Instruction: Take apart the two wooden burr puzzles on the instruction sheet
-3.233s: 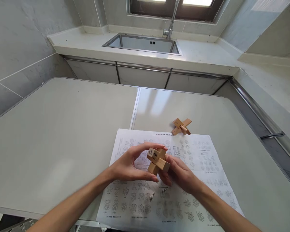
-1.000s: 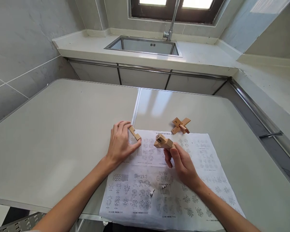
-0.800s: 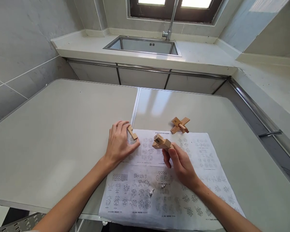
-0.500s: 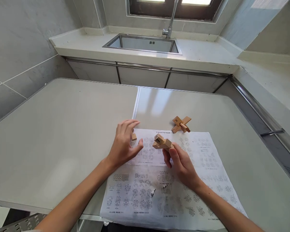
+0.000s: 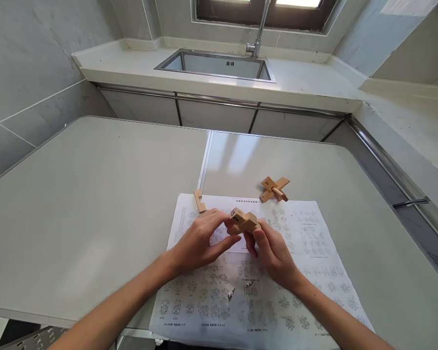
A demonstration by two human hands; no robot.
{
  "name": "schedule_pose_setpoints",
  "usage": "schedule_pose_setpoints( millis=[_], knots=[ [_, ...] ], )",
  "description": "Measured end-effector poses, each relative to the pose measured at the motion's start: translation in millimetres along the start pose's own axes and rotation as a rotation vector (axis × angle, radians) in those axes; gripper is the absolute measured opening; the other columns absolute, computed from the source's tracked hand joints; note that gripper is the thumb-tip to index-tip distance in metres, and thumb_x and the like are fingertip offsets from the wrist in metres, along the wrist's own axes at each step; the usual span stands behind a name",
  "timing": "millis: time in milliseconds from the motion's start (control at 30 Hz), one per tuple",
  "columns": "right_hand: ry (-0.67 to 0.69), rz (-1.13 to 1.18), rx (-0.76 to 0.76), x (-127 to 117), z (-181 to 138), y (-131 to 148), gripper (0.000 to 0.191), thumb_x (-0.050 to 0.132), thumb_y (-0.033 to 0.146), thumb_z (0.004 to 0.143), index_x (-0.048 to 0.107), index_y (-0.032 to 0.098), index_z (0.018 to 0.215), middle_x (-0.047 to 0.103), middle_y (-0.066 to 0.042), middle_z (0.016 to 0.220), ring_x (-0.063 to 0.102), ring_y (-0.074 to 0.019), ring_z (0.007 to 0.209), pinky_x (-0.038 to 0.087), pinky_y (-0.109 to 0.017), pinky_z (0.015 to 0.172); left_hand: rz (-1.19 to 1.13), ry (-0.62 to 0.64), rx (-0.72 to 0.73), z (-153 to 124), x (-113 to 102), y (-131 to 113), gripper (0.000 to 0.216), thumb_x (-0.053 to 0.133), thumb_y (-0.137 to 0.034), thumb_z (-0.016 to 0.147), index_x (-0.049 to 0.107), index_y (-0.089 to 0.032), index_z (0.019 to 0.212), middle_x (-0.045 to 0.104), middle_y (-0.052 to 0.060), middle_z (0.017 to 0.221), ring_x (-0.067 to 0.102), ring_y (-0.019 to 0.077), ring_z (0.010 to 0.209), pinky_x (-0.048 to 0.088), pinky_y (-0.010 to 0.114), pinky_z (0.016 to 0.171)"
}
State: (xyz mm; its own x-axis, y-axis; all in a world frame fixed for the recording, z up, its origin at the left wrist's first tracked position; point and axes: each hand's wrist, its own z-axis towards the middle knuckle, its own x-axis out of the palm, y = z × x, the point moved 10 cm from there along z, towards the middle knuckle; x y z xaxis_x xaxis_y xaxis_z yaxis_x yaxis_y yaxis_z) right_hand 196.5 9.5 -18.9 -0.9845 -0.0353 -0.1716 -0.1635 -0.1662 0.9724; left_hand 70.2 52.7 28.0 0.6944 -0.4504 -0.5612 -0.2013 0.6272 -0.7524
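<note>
Left hand (image 5: pixel 200 240) dropped the notched wooden piece (image 5: pixel 199 201) at the instruction sheet's (image 5: pixel 302 272) far-left corner and rejoined the right hand (image 5: pixel 273 250); both now pinch the numbered block assembly (image 5: pixel 244 221) mid-sheet, so disassembly continues.

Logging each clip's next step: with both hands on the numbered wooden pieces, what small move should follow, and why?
Probably the left hand slides one more bar off the wooden block assembly while the right hand steadies it. Both hands pinch the assembly above the diagram sheet, and a single notched piece already lies loose at the sheet's corner.
</note>
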Motion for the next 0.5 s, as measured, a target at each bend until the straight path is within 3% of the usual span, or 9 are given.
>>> schedule_pose_setpoints(
  millis=[267, 500],
  knots=[
    [-0.040, -0.142, -0.041, -7.3, 3.3, 7.1, 0.036, 0.042, 0.043, 0.111, 0.053, 0.023, 0.083, 0.050, 0.003, 0.065, 0.045, -0.0141, 0.057, 0.039, -0.027, 0.055, -0.034, -0.005, -0.080, -2.5, 0.6, 8.1, 0.011, 0.067, -0.026, 0.099, 0.060, -0.019, 0.095, 0.068, 0.001, 0.086, 0.063, 0.0160, 0.079, 0.049, 0.029, 0.074],
    [-0.080, -0.284, -0.049, -12.6, 4.3, 8.1, 0.025, 0.049, 0.037, 0.109, 0.067, 0.021, 0.102, 0.058, 0.001, 0.070, 0.049, -0.0151, 0.058, 0.042, -0.028, 0.056, -0.108, 0.000, -0.104, -1.1, 1.1, 7.9, 0.011, 0.069, -0.029, 0.098, 0.064, -0.019, 0.100, 0.069, 0.001, 0.086, 0.063, 0.0149, 0.077, 0.050, 0.027, 0.073]
  ],
)
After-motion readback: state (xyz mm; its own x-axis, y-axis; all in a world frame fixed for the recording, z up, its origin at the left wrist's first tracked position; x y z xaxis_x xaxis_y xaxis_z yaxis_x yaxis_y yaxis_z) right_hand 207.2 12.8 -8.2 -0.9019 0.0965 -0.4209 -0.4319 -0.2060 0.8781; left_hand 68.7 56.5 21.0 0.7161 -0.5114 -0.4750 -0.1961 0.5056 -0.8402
